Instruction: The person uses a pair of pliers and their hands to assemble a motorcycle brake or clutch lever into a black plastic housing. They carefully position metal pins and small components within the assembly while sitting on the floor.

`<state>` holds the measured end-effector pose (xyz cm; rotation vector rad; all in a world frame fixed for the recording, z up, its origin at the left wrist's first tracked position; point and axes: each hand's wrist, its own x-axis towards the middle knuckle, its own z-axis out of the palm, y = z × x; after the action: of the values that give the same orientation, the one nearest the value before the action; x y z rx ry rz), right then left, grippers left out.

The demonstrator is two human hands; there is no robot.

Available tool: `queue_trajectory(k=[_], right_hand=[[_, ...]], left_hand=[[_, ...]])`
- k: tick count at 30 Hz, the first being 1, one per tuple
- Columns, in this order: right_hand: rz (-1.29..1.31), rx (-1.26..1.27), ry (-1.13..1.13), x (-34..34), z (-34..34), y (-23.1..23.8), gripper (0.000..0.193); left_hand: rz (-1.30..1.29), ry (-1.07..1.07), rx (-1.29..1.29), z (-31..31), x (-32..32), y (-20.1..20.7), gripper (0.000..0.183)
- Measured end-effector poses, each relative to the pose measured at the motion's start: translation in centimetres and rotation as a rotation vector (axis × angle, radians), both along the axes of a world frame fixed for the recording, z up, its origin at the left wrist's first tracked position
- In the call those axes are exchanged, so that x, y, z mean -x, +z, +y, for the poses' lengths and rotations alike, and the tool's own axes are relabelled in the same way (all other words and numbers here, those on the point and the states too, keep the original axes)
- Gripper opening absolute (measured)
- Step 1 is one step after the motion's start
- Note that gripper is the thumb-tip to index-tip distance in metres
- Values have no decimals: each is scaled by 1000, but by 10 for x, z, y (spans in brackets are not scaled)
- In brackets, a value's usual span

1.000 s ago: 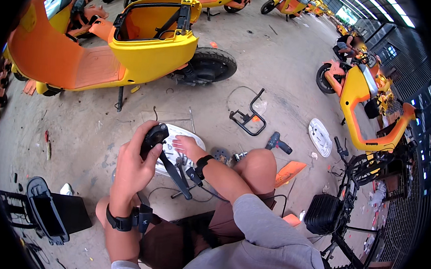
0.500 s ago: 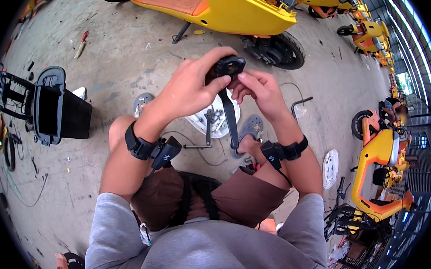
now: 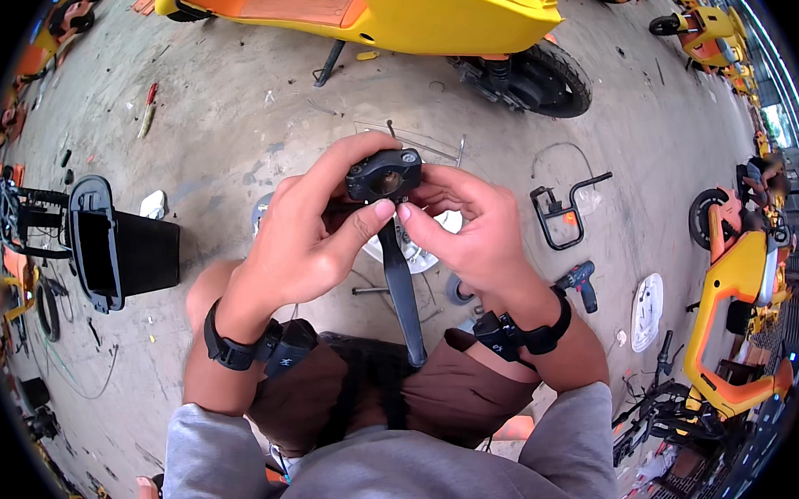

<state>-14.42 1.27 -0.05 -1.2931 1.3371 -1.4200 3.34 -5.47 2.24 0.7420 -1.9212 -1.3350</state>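
Both hands are raised in front of me around a black clamp part (image 3: pixel 404 290), which has a round ring head with a bolt and a long flat arm. My left hand (image 3: pixel 315 231) is closed on the left side of the ring, fingers behind it and thumb at its lower edge. My right hand (image 3: pixel 473 226) grips the ring's right side, with its thumb tip beside the left thumb. The long arm points down toward my lap. Beneath my hands, a white dish (image 3: pixel 426 255) with small metal pieces is partly hidden.
A yellow and orange scooter (image 3: pixel 448 22) stands ahead. At left is a black bin-shaped housing (image 3: pixel 151 250). To the right lie a black tubular frame (image 3: pixel 581 227), a cordless drill (image 3: pixel 582 282) and a white oval cover (image 3: pixel 646 312). Another yellow scooter (image 3: pixel 717 311) stands at far right.
Both hands and the clamp part have come lower and nearer to me. The ring's opening now faces me more. The drill and the whole tubular frame have come into sight.
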Motion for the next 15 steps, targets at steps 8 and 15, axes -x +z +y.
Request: queue_trajectory(k=[8,15], right_hand=[[24,43,58,9,7,-3,23],[-163,-95,93,8,11,-3,23]], left_hand=[[-33,5,-25,4,6,6,40],[23,-23,-46,4,6,3,40]])
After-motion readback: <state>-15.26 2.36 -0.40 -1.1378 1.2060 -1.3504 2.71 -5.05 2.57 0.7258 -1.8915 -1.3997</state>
